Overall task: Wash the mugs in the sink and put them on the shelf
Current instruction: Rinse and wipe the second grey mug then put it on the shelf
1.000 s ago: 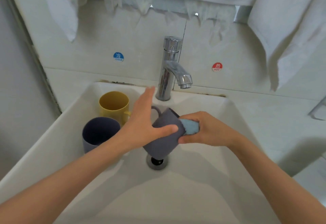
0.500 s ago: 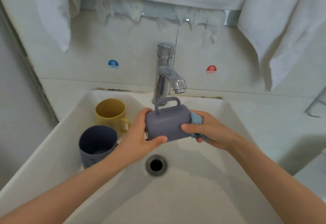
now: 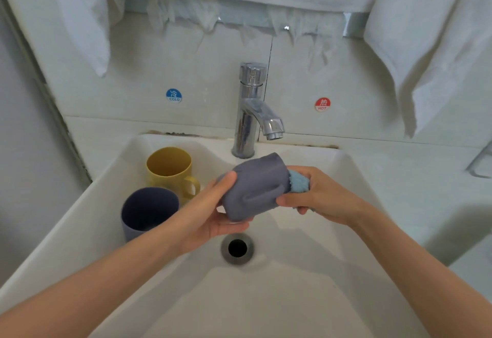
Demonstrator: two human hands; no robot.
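Observation:
A grey mug (image 3: 255,191) lies on its side above the sink's drain, its handle turned toward me. My left hand (image 3: 213,217) cups its base from below and the left. My right hand (image 3: 316,195) grips a light blue cloth (image 3: 299,183) pushed into the mug's mouth, thumb on the mug's rim. A yellow mug (image 3: 170,169) stands upright at the sink's back left. A dark blue mug (image 3: 147,212) stands upright just in front of it. Both are inside the white sink (image 3: 266,297).
A chrome tap (image 3: 253,113) rises behind the grey mug, with no water running. The drain (image 3: 237,248) is open below my hands. White towels (image 3: 426,44) hang above and at the right. COLD (image 3: 173,95) and HOT (image 3: 322,104) stickers sit on the wall.
The grey mug has rolled in my hands so its handle went from on top to facing me. My left hand shifted under its base. The cloth stays in its mouth.

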